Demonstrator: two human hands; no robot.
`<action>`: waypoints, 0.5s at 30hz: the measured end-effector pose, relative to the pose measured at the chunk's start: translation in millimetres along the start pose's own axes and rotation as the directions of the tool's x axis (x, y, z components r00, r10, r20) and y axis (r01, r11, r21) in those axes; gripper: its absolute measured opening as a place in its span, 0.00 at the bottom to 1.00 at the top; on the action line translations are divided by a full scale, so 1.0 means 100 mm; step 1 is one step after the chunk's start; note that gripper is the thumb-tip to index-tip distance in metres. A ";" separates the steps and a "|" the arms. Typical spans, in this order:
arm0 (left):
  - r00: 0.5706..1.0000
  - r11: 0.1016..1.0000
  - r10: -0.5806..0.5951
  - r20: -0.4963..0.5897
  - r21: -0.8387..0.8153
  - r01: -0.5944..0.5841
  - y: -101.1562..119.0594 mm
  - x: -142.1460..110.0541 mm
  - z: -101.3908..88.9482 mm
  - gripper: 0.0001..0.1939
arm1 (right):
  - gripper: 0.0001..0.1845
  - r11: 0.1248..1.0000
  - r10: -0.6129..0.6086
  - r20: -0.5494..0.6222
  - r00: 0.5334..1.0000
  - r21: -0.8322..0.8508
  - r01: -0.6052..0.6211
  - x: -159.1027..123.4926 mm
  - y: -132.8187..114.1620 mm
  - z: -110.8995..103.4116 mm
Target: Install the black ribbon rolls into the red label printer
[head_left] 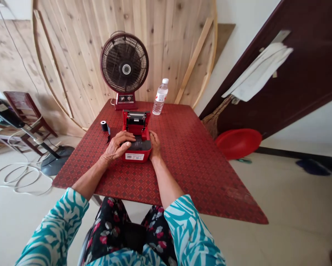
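Observation:
A red and black label printer (136,150), with a white sticker on its front, sits on the table with its lid (136,118) raised. My left hand (118,145) lies over the printer's left side, fingers stretched onto the black part inside and thumb apart. What is under those fingers is hidden. Along the printer's right side, my right hand (155,145) is closed against the casing, its fingertips partly hidden. Left of the printer stands a small black ribbon roll (103,126) with a white core, its loose end trailing on the table.
A dark red fan (125,68) and a water bottle (160,96) stand at the back of the red patterned table (199,162). Behind them leans a round wooden panel (160,44). A red basin (239,143) is at the right, a chair (27,114) and loose cable (21,177) at the left.

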State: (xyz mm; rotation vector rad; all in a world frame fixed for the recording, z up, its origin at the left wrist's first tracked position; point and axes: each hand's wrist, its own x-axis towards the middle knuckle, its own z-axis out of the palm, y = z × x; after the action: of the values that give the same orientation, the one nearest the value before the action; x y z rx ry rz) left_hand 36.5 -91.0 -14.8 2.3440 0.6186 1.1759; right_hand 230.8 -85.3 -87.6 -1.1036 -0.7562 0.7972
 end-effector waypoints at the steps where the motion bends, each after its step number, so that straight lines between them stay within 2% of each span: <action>1: 1.000 1.000 0.023 -0.016 0.016 -0.023 -0.01 -0.01 0.01 0.31 | 0.25 1.000 0.007 0.000 1.000 -0.006 -0.007 -0.01 -0.01 -0.01; 4: 0.996 0.994 0.083 -0.029 0.080 -0.081 -0.03 -0.05 0.02 0.32 | 0.28 1.000 -0.017 0.032 0.999 -0.012 0.018 0.06 -0.10 0.01; 7: 0.996 0.990 0.086 -0.017 0.110 -0.084 -0.05 -0.08 0.02 0.35 | 0.29 0.998 -0.060 0.051 0.997 0.004 0.060 0.29 -0.27 0.12; 11: 0.995 0.989 0.102 -0.019 0.114 -0.099 -0.13 -0.12 0.07 0.35 | 0.31 0.998 -0.027 0.090 0.996 0.057 0.021 0.60 -0.47 0.29; 15: 0.990 0.980 0.120 -0.079 0.169 -0.106 -0.19 -0.14 0.11 0.32 | 0.36 0.999 -0.035 0.100 0.994 -0.010 0.036 0.63 -0.43 0.27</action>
State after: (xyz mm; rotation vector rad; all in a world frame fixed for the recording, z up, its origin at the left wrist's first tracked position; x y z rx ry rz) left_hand 34.5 -86.0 -40.4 2.5044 0.6421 1.3321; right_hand 247.6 -30.4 -30.9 -1.0645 -0.8633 0.8234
